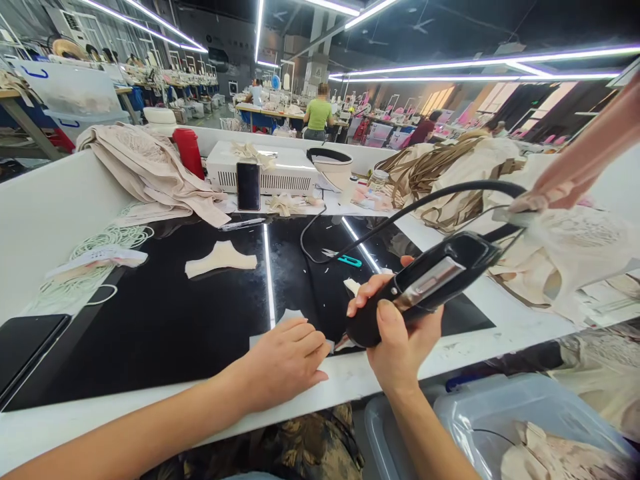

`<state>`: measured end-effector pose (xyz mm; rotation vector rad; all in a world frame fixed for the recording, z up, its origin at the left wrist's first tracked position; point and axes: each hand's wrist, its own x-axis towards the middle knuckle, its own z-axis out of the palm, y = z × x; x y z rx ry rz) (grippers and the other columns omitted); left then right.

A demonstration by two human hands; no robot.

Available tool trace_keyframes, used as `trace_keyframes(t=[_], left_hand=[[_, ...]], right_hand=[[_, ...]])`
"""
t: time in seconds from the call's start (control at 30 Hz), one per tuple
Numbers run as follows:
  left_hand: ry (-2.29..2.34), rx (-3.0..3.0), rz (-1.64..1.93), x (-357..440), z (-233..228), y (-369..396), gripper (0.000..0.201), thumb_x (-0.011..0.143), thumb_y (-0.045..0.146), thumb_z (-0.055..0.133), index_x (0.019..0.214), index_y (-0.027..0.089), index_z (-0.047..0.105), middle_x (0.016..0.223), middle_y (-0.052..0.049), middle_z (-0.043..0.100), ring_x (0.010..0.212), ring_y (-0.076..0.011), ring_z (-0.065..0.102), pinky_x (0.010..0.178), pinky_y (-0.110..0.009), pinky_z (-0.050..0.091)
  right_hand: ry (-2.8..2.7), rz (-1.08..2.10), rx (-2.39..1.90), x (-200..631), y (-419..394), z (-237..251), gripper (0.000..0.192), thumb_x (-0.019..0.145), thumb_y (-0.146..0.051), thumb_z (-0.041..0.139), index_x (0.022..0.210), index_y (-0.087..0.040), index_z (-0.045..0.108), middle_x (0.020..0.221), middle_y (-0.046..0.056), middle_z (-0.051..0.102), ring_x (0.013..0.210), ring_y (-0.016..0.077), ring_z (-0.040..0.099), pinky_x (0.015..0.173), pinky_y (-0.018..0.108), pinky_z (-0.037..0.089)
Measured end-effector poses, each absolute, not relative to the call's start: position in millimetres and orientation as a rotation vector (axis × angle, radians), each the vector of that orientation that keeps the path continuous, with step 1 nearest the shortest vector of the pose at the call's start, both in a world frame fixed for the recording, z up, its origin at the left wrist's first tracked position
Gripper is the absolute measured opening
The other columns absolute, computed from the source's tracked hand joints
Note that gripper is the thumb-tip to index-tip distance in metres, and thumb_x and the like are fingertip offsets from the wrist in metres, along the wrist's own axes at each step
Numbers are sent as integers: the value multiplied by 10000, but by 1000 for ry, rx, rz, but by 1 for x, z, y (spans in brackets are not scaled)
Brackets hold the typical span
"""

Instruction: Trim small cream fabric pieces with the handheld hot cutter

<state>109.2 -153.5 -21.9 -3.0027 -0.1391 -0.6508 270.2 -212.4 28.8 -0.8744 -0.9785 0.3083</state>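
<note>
My right hand (pixel 400 333) is wrapped around a black corded hand tool (pixel 425 287) with a metal strip on its side. The tool's lower end points down toward my left hand (pixel 287 363). With fingers bent and held together, my left hand presses a pale grey flat piece (pixel 293 316) onto the black board (pixel 165 320) at its front edge. My palm and fingers cover most of that piece. A cream fabric cutout (pixel 221 259) lies on the board to the left. Teal thread snips (pixel 349 259) and a small cream scrap (pixel 352 286) lie behind the tool.
A black cable (pixel 400 212) loops over the board from a white machine box (pixel 265 170). A phone (pixel 249 187) leans there. Beige fabric (pixel 145 163) and pale green cords (pixel 95 253) sit left, brown straps (pixel 415 167) right. A plastic bin (pixel 480 407) stands below right.
</note>
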Motion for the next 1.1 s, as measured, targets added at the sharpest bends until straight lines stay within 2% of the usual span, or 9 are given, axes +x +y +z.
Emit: trace_keyframes(t=[0.23, 0.5, 0.9, 1.0, 1.1], left_hand=[[-158, -3009, -669, 108, -27, -154, 339, 945, 391, 684, 1145, 130, 602, 969, -41, 643, 972, -225, 630, 973, -375, 498], [-164, -2992, -713, 107, -33, -153, 299, 975, 382, 637, 1140, 134, 606, 975, -49, 642, 970, -219, 627, 966, -368, 495], [-175, -2997, -727, 107, -32, -154, 315, 969, 376, 651, 1158, 129, 598, 983, -45, 652, 968, -214, 627, 978, -381, 505], [-176, -2997, -735, 107, -33, -154, 316, 975, 369, 640, 1169, 123, 603, 992, -51, 655, 972, -220, 629, 969, -386, 513], [-177, -3003, -729, 106, -33, -154, 312, 978, 369, 634, 1170, 124, 610, 1005, -56, 658, 976, -228, 630, 960, -387, 519]], right_hand=[[-989, 321, -851, 270, -212, 26, 278, 901, -226, 684, 1132, -292, 543, 886, -38, 632, 637, 128, 614, 546, 298, 538], [-976, 268, -880, 275, -208, 32, 425, 882, -248, 698, 1273, -311, 543, 867, -36, 642, 627, 136, 614, 528, 300, 540], [-967, 265, -885, 274, -202, 29, 463, 876, -245, 699, 1299, -312, 523, 863, -39, 636, 619, 134, 602, 539, 307, 532], [-973, 269, -890, 274, -201, 27, 437, 879, -250, 698, 1277, -309, 526, 862, -39, 632, 619, 134, 600, 538, 307, 536], [-977, 244, -894, 274, -199, 26, 307, 893, -250, 686, 1167, -293, 554, 859, -40, 631, 620, 128, 604, 540, 303, 541]])
